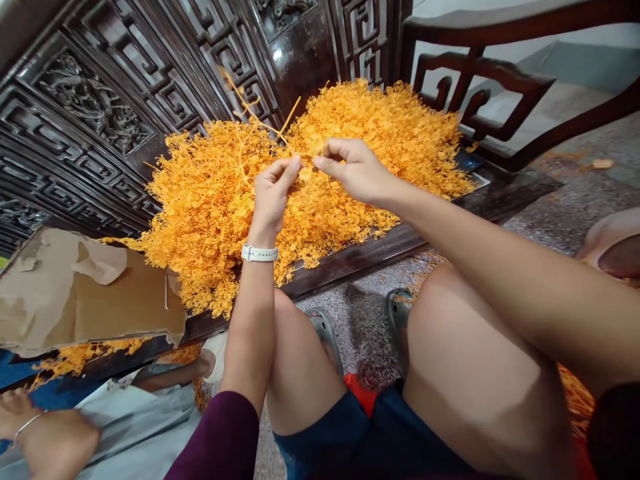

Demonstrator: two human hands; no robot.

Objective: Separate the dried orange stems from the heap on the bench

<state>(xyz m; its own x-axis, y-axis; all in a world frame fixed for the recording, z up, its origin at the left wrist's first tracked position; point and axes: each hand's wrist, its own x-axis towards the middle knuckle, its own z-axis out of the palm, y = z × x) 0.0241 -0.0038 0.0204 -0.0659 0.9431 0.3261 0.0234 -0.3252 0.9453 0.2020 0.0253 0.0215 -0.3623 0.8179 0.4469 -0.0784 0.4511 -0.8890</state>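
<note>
My left hand (275,193), with a pale watch strap at the wrist, pinches a thin, branched orange plastic stem (270,127) between thumb and fingers. The stem sticks up and to the left, past the fingertips. Close beside it, my right hand (357,172) pinches a small orange plastic flower piece (316,145) at its fingertips. The exact contact between piece and stem is too small to make out. Both hands are above a large heap of orange artificial flower sprays (210,200), which spreads under them and to both sides.
The heap lies on a dark carved wooden bench (340,263) with a lattice back (150,73) and armrest (500,73). A torn cardboard sheet (125,300) lies at the left. Another person's arm (55,433) shows lower left. Below are my knees and speckled floor (360,327).
</note>
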